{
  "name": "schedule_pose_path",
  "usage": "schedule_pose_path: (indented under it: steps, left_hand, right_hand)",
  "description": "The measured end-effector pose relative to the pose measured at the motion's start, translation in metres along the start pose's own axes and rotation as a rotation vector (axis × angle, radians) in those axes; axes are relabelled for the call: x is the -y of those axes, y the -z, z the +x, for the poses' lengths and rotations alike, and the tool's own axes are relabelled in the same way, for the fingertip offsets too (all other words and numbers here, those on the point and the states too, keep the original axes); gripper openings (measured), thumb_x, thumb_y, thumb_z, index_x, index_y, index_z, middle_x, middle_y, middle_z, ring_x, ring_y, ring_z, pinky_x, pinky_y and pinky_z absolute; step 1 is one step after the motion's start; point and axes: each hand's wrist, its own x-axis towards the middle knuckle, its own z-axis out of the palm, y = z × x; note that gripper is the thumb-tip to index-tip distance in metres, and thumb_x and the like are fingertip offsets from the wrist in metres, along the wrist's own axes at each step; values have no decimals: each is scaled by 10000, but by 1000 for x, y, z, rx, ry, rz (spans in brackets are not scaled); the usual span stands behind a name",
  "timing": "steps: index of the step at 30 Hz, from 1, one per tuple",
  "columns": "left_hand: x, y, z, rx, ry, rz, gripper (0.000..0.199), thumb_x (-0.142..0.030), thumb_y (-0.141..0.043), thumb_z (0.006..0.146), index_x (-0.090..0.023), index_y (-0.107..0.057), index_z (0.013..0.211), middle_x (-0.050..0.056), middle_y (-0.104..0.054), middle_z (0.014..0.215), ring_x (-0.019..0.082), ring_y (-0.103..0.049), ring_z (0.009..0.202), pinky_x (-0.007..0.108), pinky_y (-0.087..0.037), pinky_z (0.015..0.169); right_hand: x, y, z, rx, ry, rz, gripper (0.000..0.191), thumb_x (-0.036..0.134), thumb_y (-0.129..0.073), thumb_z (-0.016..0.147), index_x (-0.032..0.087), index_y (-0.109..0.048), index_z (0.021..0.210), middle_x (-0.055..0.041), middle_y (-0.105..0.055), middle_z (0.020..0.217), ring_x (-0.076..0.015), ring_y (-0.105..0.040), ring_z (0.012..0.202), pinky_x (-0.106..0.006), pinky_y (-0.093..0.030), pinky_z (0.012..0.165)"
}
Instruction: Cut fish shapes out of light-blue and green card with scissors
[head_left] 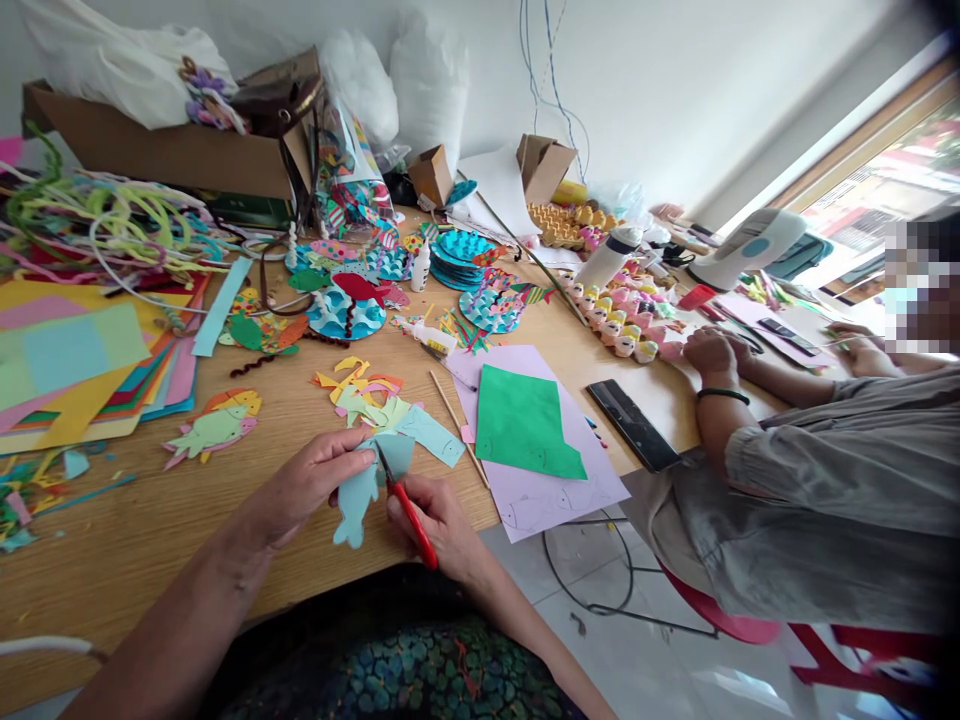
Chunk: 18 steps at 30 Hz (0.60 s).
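Note:
My left hand (pixel 328 468) pinches a light blue paper fish (pixel 355 508), whose tail hangs toward the table's front edge. Red-handled scissors (pixel 415 524) are in my right hand (pixel 442 522), their blades against the blue paper near my left fingertips. A piece of the same paper sticks out to the right behind the blades. Just beyond lie a blue paper strip (pixel 436 437) with a drawn outline and a heap of yellow, orange and pale green scraps (pixel 365 395). To the right, a green sheet (pixel 521 420) rests on a lilac sheet (pixel 556 506) with fish outlines drawn on it.
Stacked coloured paper (pixel 90 360) and pipe cleaners (pixel 112 225) cover the left side. Cut paper fish (pixel 214 428) lie nearer me. A wooden stick (pixel 459 428), glue bottles (pixel 421 268) and a black case (pixel 632 424) are around. Another person's hands (pixel 712 352) work at right.

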Motion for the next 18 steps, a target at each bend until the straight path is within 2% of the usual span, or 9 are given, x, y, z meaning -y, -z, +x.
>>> schedule_pose_path:
  steps: [7, 13, 18]
  left_hand:
    - [-2, 3, -2, -2, 10, 8, 235, -416, -645, 709, -183, -657, 733, -28, -501, 519, 125, -427, 465, 221, -310, 420]
    - [2, 8, -1, 37, 26, 21, 271, -446, -636, 727, -177, -665, 720, -35, -482, 535, 99, -378, 471, 202, -298, 439]
    - [5, 6, -2, -54, 39, -15, 311, -481, -666, 688, -177, -680, 753, -22, -504, 545, 115, -402, 485, 217, -313, 438]
  right_hand:
    - [1, 0, -2, 37, -24, 58, 525, 623, -486, 850, 188, -384, 575, 46, -350, 527, -80, -293, 499, -219, -229, 450]
    - [-1, 0, -3, 57, -58, 104, 476, 561, -515, 859, 188, -387, 593, 54, -370, 525, -67, -302, 468, -203, -241, 424]
    - [2, 0, -4, 55, -70, 84, 479, 549, -522, 853, 190, -365, 579, 59, -339, 520, -63, -283, 472, -201, -221, 422]
